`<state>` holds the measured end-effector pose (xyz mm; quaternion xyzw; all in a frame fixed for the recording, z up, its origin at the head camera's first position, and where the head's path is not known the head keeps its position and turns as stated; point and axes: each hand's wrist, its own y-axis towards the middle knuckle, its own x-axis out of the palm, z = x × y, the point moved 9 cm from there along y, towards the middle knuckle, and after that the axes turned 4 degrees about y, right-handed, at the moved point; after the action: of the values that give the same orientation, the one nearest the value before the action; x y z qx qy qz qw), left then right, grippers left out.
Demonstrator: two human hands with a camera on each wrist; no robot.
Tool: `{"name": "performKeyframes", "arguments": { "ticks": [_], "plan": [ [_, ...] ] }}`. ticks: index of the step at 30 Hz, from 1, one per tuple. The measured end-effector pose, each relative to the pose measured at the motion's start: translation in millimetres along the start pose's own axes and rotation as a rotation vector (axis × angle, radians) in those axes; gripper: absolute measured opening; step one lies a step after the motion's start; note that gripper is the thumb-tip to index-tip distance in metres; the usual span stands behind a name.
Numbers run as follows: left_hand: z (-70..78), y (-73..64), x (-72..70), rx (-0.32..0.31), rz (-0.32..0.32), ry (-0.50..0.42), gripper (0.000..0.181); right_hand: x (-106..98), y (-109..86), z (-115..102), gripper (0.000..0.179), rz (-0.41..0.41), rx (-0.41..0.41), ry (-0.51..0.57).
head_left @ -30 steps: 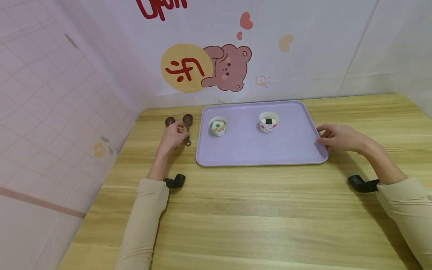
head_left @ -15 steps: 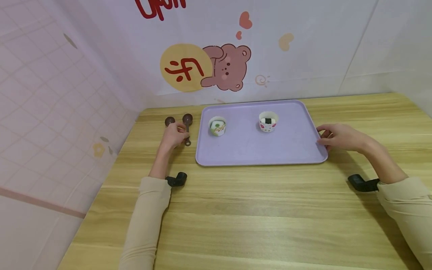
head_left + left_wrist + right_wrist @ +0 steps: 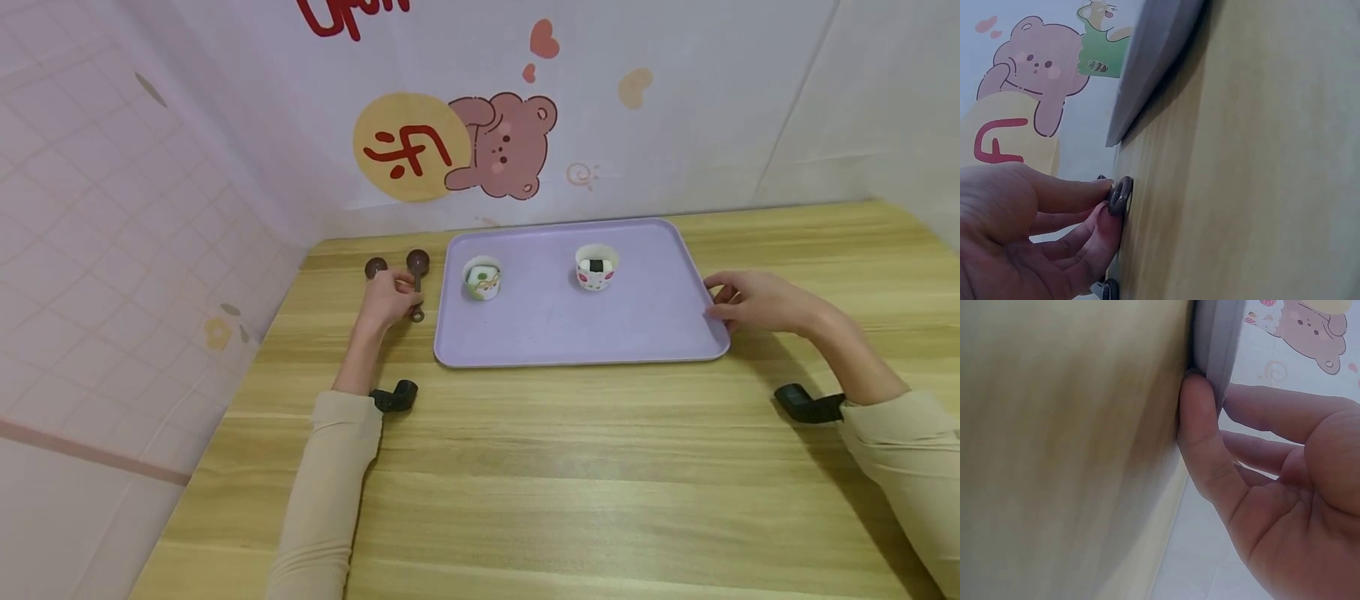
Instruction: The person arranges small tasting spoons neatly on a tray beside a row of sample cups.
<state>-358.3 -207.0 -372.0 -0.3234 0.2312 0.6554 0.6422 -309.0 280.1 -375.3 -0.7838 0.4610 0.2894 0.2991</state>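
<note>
Thumb and finger nearly together, your left hand [image 3: 386, 300] pinches the ring-ended handle [image 3: 417, 282] of a glossy brown spoon [image 3: 417, 262] on the wood-grain tabletop [image 3: 570, 475], beside the smooth lilac tray [image 3: 540, 325] — your right hand [image 3: 757, 301] grips its rim [image 3: 581, 365]. In the tray, printed cups [image 3: 595, 283] hold white pieces [image 3: 597, 266], one black-banded.

In the head view, the left hand [image 3: 386, 300] hides the left spoon [image 3: 376, 266] below its bowl and part of the right spoon [image 3: 417, 263]. Red lettering [image 3: 352, 17] is cut at upper left, the right sleeve [image 3: 900, 446] at lower right.
</note>
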Motion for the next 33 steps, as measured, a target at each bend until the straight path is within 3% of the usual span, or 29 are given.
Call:
{"name": "performKeyframes", "arguments": {
  "ticks": [33],
  "plan": [
    [0.2,-2.6,-2.2,0.004,0.043,-0.004,0.028,0.5,-4.6,-3.1,0.046,-0.004,-0.001,0.020]
  ]
}}
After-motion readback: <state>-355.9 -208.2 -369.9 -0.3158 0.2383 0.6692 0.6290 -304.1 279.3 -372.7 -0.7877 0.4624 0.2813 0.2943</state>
